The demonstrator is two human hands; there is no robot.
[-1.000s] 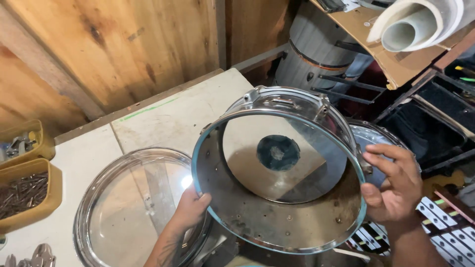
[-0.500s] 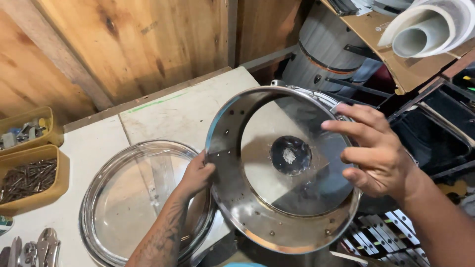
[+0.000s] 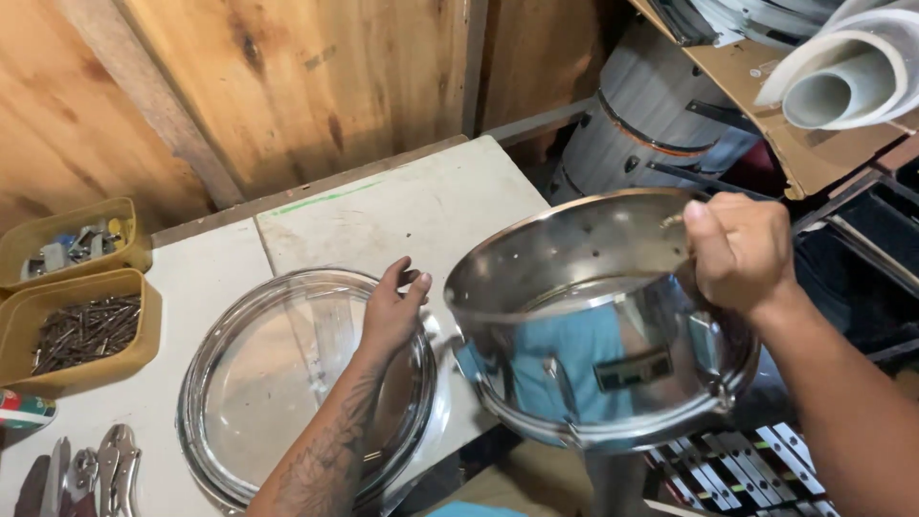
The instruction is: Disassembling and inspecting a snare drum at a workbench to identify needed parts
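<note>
My right hand [image 3: 735, 251] grips the far rim of a shiny chrome drum shell [image 3: 593, 354] and holds it tilted in the air off the table's right edge. Its mirror side faces me and its open top shows small holes in the wall. My left hand [image 3: 391, 311] rests with fingers spread on the right rim of a clear drumhead in a metal hoop [image 3: 287, 383], which lies flat on the white table [image 3: 412, 206]. The shell hangs just right of that hand without touching it.
Two yellow trays sit at the table's left edge, one with nails [image 3: 81, 330] and one with small hardware [image 3: 72, 244]. Pliers [image 3: 113, 467] lie at the front left. Behind the shell stand a grey drum [image 3: 661, 105], a cardboard shelf with rolled white sheets [image 3: 842, 81], and a wooden wall.
The shell has turned from facing me open-side to showing its chrome wall. My right hand shifted to its top rim. My left hand let go of it and settled on the clear drumhead.
</note>
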